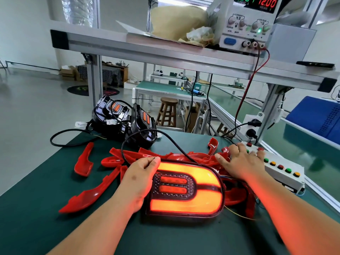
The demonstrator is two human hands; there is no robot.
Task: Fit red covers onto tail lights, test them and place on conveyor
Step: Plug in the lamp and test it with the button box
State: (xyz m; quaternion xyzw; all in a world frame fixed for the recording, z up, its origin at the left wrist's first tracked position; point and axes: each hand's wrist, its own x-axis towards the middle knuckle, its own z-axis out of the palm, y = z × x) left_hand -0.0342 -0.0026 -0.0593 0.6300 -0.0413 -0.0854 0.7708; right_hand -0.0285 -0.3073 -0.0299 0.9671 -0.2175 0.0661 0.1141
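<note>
A tail light (185, 188) with its red cover fitted lies on the green mat (36, 190) in front of me, glowing bright orange-red. My left hand (139, 179) grips its left edge, thumb over the top rim. My right hand (241, 162) lies flat with straight fingers on the white button box (281, 170), fingertips on its far buttons. Several loose red covers (84, 161) lie on the mat around the light. Two black tail lights without covers (125, 120) stand at the mat's far edge, black cables looping from them.
A power supply (246, 21) reading 12.00 sits on the overhead shelf (128, 46), red and black leads running down to a socket block (253, 126). The green conveyor (303, 144) runs along the right, a blue crate (320, 118) beyond it. A wooden stool (168, 112) stands behind.
</note>
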